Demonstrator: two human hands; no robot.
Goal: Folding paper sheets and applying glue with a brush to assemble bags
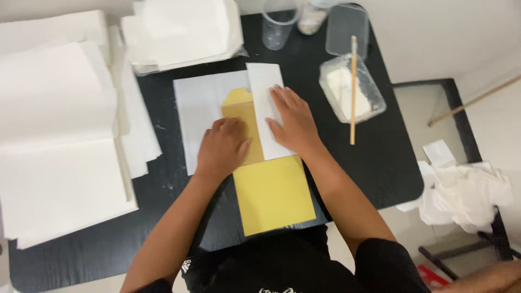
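the yellow envelope (pixel 274 195) lies lengthwise on the black table (pixel 380 157), its lower end near the person's body and its upper end with the open flap (pixel 239 97) resting on a white sheet (pixel 198 108) spread flat beneath it. a folded white paper strip (pixel 264 81) lies along the envelope's right edge, partly over it, reaching past the flap toward the far side of the table. the left hand (pixel 221 149) presses down flat on the upper part of the envelope, fingers held together and extended, not clamped on anything. the right hand (pixel 293 122) lies flat on the white strip, fingers slightly spread and pointing away from the person, pinning the strip against the envelope and the sheet. to the left, large stacks of white paper (pixel 59 135) cover that side of the table, and another pile of white sheets (pixel 182 32) sits at the far edge. to the right of the hands stands a clear plastic tub (pixel 369 95) holding a white substance, with a thin wooden stick (pixel 353 87) laid across it. behind it are a clear plastic cup (pixel 277 27) and a second clear container (pixel 347 27). off the table to the right, crumpled white paper (pixel 467 190) lies heaped on a lower surface.
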